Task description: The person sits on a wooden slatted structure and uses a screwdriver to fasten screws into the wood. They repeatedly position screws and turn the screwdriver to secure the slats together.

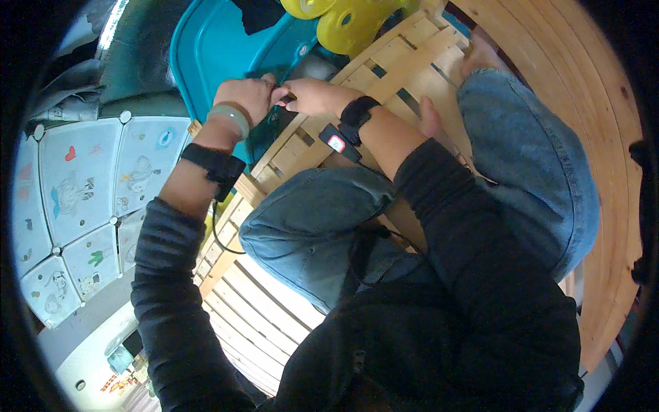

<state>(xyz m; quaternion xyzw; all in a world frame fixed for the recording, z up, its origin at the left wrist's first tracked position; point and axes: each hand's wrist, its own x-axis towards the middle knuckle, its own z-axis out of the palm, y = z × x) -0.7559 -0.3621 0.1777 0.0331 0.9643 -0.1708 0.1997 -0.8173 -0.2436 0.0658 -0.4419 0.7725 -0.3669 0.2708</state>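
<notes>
My left hand [247,96] and my right hand [309,95] meet fingertip to fingertip at the edge of a slatted wooden frame [405,58], pinching something small and dark between them; what it is stays hidden by the fingers. Both hands hover over a teal plastic piece [213,48]. My left wrist wears a pale green band and a black strap, my right wrist a black strap with a small device. I sit on the wooden slats in blue jeans [316,226] with bare feet.
A yellow plastic toy part [343,20] lies beyond the hands at the top. White foam play-mat panels with cartoon drawings [89,185] stand to the left. Curved wooden boards [604,137] run along the right side.
</notes>
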